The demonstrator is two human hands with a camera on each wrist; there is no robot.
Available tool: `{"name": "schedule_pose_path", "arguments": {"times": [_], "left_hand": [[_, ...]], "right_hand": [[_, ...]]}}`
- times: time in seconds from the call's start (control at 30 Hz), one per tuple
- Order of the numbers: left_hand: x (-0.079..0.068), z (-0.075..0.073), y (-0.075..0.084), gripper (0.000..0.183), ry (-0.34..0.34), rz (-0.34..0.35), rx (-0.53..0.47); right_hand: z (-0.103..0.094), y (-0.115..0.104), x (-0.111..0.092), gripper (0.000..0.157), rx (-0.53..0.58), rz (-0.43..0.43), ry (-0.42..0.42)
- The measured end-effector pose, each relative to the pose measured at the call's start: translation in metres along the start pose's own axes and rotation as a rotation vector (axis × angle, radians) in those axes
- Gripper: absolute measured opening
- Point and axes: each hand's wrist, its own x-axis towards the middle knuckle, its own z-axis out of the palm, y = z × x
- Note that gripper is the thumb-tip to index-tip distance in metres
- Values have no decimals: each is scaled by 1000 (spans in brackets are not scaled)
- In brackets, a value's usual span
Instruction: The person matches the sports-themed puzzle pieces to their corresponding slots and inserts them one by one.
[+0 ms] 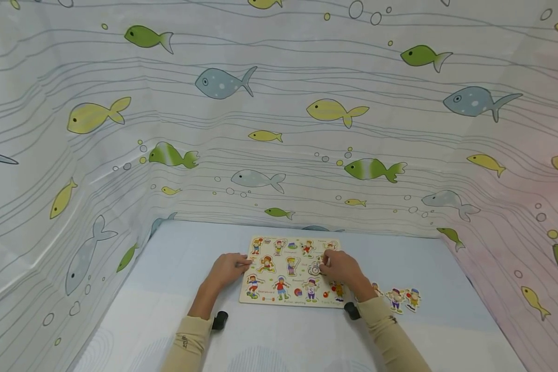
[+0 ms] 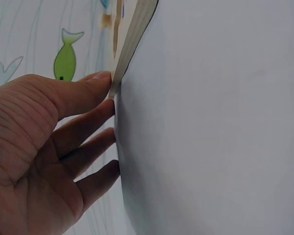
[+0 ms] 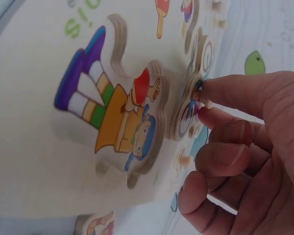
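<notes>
Pinching bike pc [image 1: 313, 269] w/ R hand [image 1: 343, 267] at puzzle board [image 1: 280, 258], near loose pcs [image 1: 413, 298] on worktop [image 1: 400, 258]; touching board's L edge w/ spread L hand [image 1: 228, 269].

Head: We face forward and down, well back from the puzzle board [image 1: 279, 273].
Left wrist: We're close beside the left hand [image 2: 32, 147], facing the board's edge.
Right wrist: Close in, we look across the board.
Head, right wrist: We share board and right hand [image 1: 346, 267].
</notes>
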Motion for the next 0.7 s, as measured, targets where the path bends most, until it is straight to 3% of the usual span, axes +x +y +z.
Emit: {"name": "schedule_pose_path", "arguments": {"times": [0.7], "left_hand": [[0, 1, 1, 19, -4, -12, 7]], "right_hand": [[5, -9, 6, 20, -47, 40, -12]]}}
